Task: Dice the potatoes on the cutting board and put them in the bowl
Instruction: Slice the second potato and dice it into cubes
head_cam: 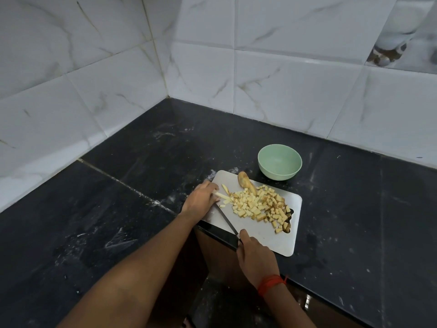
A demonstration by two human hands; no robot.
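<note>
The left hand [202, 199] is resting at the left edge of the cutting board [260, 229], with its fingers curled down and pinning a potato strip [222, 196]. The left forearm is angling in toward the board from the lower left. The right hand [256, 255] is gripping the knife [228, 221] by the handle at the board's near edge, with one finger lying forward along it. A red thread [272, 281] is encircling the right wrist.

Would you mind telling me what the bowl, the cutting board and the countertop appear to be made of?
The bowl looks like matte plastic or melamine: pale green, no glare. The cutting board seems brushed steel or grey plastic: thin, flat, dull sheen. The countertop looks like polished dark stone: faint reflections, pale veining, a joint line.
</note>
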